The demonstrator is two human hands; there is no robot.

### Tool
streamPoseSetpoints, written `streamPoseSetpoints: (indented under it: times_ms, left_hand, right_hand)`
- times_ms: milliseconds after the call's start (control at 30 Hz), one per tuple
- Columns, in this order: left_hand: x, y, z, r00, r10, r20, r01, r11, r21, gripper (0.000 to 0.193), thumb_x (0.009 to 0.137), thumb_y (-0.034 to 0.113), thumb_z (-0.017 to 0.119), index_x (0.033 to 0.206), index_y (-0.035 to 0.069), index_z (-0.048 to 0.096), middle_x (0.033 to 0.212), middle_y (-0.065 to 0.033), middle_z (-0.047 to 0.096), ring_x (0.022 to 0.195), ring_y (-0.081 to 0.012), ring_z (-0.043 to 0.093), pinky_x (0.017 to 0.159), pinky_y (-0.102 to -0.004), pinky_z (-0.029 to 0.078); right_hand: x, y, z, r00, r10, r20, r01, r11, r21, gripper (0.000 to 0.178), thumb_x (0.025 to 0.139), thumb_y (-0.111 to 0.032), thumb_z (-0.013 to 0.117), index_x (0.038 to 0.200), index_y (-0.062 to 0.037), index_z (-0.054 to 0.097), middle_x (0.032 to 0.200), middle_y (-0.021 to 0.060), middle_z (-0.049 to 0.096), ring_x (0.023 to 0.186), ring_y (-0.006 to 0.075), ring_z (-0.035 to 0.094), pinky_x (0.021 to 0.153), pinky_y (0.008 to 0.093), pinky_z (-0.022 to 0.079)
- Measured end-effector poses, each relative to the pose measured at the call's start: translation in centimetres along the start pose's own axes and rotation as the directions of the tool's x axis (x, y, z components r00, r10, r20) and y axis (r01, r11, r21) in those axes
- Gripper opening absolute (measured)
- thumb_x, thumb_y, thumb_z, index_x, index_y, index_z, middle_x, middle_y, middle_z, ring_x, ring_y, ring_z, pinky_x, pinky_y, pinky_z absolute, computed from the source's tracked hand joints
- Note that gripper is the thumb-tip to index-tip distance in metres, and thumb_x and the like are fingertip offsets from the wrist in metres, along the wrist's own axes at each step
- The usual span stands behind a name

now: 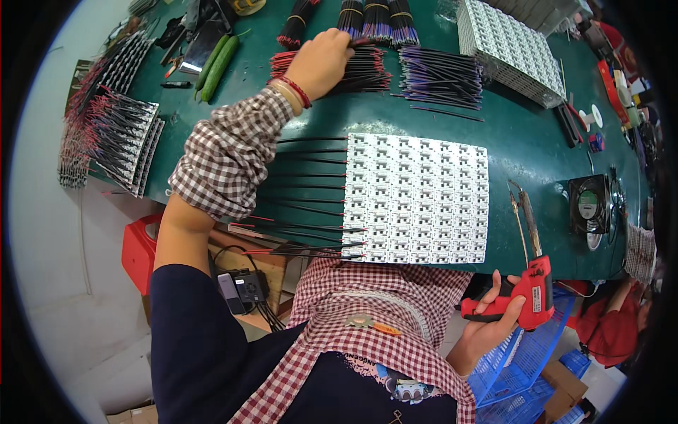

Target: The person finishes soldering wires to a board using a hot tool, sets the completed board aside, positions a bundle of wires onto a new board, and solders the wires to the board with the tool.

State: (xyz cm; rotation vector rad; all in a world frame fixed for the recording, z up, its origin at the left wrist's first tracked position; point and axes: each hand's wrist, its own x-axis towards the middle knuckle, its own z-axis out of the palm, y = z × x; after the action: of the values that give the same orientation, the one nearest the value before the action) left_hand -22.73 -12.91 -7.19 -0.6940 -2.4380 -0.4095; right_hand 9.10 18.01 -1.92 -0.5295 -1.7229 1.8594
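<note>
My left hand (321,62) reaches to the far side of the bench, over a pile of red and black wires (367,74). Its fingers are curled together at the wires, and what they hold is hidden. In my right hand (487,332) is a red soldering gun (538,293), its tip and thin feed tube pointing away from me, right of the white panel. That panel of small circuit boards (417,198) lies in front of me at the bench edge. Black wires (307,175) stick out from its left side, and red ends show near its lower left corner.
Purple and black wires (441,81) lie beyond the panel, with banded bundles (378,21) behind. Stacked white panels (512,53) stand far right, wired boards (127,138) far left. Two cucumbers (220,67), a small fan (588,205) and blue crates (522,360) are around.
</note>
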Motion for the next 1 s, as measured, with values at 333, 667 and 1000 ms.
streamPoseSetpoints:
  times_ms: [333, 667, 1000]
  left_hand:
    - [0.2, 1.6, -9.7, 0.895, -0.443, -0.046, 0.229, 0.547, -0.805, 0.020, 0.099, 0.018, 0.044, 0.108, 0.000, 0.048, 0.085, -0.0056, 0.058, 0.081, -0.0142, 0.059, 0.079, -0.0271, 0.047]
    - [-0.8, 3.3, -6.9, 0.863, -0.503, 0.038, 0.194, 0.260, -0.946, 0.021, 0.100, 0.019, 0.043, 0.108, 0.000, 0.048, 0.084, -0.0043, 0.055, 0.080, -0.0126, 0.057, 0.078, -0.0266, 0.048]
    - [0.5, 5.2, -9.2, 0.866, -0.484, 0.127, 0.368, 0.444, -0.817, 0.011, 0.090, 0.012, 0.057, 0.088, 0.001, 0.058, 0.062, 0.0056, 0.047, 0.051, -0.0005, 0.039, 0.045, -0.0180, 0.029]
  right_hand:
    - [-0.4, -0.3, 0.9, 0.997, 0.056, -0.049, -0.056, 0.998, 0.007, 0.035, 0.098, -0.029, 0.041, 0.106, 0.0044, 0.048, 0.058, 0.0059, 0.046, 0.042, 0.0089, 0.039, 0.094, 0.0387, 0.046]
    - [-1.3, -1.2, 1.5, 0.998, 0.039, -0.044, -0.037, 0.998, 0.050, 0.035, 0.098, -0.031, 0.041, 0.107, 0.0019, 0.049, 0.059, 0.0056, 0.048, 0.043, 0.0082, 0.039, 0.078, 0.0333, 0.050]
    - [-1.9, -2.2, 1.2, 0.988, 0.127, 0.089, -0.131, 0.990, 0.042, 0.044, 0.095, -0.038, 0.045, 0.112, 0.0025, 0.046, 0.062, 0.0068, 0.050, 0.046, 0.0091, 0.042, 0.052, 0.0270, 0.046]
